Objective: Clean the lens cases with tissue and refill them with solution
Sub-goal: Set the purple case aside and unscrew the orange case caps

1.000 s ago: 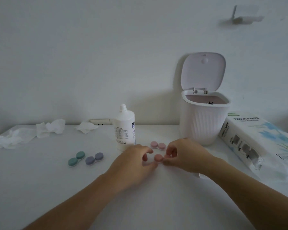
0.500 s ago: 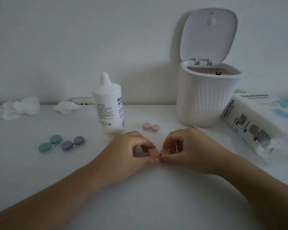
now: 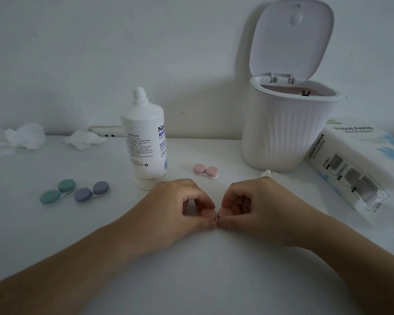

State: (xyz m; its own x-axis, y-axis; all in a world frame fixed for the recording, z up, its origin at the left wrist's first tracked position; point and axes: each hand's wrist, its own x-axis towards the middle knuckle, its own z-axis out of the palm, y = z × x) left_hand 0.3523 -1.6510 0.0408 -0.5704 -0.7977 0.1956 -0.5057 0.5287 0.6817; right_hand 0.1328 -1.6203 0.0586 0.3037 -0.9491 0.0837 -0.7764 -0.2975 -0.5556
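Both hands met low over the white table (image 3: 191, 280), knuckles up and fingers curled inward. The left hand (image 3: 180, 208) pinched one cap of a dark pink lens case (image 3: 215, 214) between thumb and fingertips, and the right hand (image 3: 255, 208) pinched the other cap in the same way, so the case sat squeezed between the two hands, their thumb tips touching just below it. Whether the case rested on the table or was lifted a little could not be told. Just beyond the left hand's knuckles stood the solution bottle (image 3: 145, 142), upright, its nozzle bare of a cap. Beyond the gap between the hands lay a pale pink lens case (image 3: 205, 170), both caps on. Well out past the left hand's outer side lay a purple lens case (image 3: 91, 192) and, just beside it, a green lens case (image 3: 57, 194), both capped. Farther back on that side, against the wall, lay crumpled tissues (image 3: 16, 139) and another wad (image 3: 83, 139). Beyond the right hand stood a white ribbed bin (image 3: 284, 137) with its lid tipped up, and a small white cap-like piece (image 3: 267, 172) lay at its foot, just past the right knuckles. Outward of the right hand lay the tissue paper pack (image 3: 359, 164), flat on its side.
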